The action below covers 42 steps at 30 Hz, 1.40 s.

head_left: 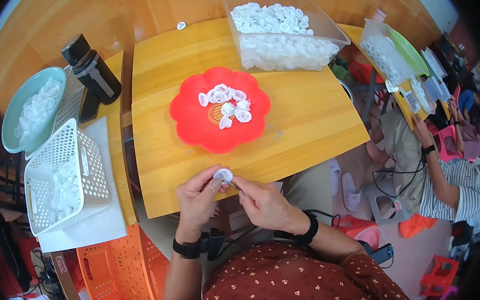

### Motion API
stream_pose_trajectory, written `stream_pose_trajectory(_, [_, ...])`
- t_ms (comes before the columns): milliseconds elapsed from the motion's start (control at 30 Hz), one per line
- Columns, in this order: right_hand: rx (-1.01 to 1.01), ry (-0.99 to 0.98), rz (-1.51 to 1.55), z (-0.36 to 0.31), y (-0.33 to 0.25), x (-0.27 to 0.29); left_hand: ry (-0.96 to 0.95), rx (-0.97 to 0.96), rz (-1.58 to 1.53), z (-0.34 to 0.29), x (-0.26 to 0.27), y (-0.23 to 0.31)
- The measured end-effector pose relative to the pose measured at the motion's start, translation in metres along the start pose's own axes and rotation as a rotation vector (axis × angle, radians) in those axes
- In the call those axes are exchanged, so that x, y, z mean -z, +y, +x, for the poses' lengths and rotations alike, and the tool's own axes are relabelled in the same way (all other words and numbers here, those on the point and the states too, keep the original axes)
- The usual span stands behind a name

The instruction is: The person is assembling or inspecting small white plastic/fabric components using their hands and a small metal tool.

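Above my lap, near the table's front edge, my left hand (197, 198) pinches a small round white plastic piece (223, 176) by its rim. My right hand (268, 203) grips a thin dark tool (234, 185), its tip against the piece's lower right side; fingers cover most of the tool, so I cannot tell its exact kind. Just beyond my hands, a red flower-shaped tray (193, 132) sits on the yellow wooden table (305, 107). Several similar white pieces (242, 115) lie loosely in the tray.
A clear plastic bin (330, 44) full of white pieces stands at the table's back right. To the left are a white perforated basket (95, 188), a teal basin (11, 127) and a black bottle (99, 79). An orange crate (100, 285) stands lower left. Another person (446, 189) sits at right.
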State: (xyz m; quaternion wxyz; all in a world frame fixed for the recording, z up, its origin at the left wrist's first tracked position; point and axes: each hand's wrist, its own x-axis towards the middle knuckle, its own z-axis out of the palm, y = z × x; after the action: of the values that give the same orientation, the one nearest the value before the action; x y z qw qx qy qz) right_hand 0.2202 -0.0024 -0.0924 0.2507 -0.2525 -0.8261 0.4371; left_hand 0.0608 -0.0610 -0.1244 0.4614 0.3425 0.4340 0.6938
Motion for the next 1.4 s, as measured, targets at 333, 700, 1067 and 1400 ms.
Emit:
stream_pose_trajectory(333, [-0.021, -0.029, 0.058, 0.003, 0.0, 0.004, -0.006, 0.001, -0.024, 0.001, 0.001, -0.001])
stream_pose_trajectory(700, [-0.417, -0.152, 0.523, 0.006, -0.003, 0.012, -0.001, -0.006, 0.041, 0.0, 0.0, -0.002])
stream_pose_trajectory(1067, [-0.131, -0.098, -0.055, 0.006, -0.005, 0.014, 0.007, 0.032, 0.122, 0.0, -0.002, -0.001])
stream_pose_trajectory(1400, [-0.092, -0.143, -0.203, 0.015, -0.008, 0.013, -0.021, 0.008, 0.15, 0.0, 0.0, -0.002])
